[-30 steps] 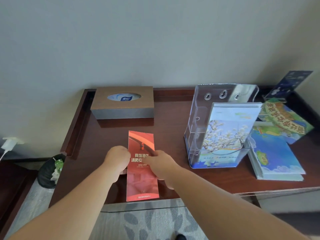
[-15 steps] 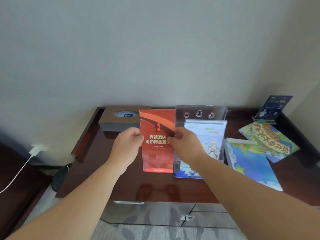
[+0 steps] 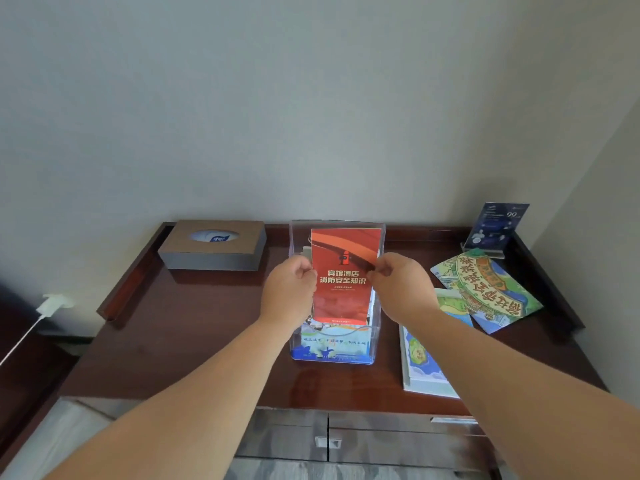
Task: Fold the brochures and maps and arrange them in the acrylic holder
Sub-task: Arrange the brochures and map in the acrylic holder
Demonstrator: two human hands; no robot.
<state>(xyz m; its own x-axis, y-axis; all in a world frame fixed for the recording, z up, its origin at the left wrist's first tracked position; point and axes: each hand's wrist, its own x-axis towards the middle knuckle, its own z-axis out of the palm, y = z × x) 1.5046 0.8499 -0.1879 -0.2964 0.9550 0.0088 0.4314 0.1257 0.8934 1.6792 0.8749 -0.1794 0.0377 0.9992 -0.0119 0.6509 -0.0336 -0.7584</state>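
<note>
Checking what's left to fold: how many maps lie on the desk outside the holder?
2: a green-and-yellow map at right rear, and a blue map beside the holder, partly under the right forearm. Others may lie beneath.

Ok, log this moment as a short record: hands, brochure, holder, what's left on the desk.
left hand: pinches the red brochure at its left edge
right hand: pinches its right edge
red brochure: folded, upright, in the acrylic holder behind the front pocket; seated or not, unclear
front pocket: blue brochure
unfiled: maps flat on the desk, right of holder
other: tissue box, back left
</note>
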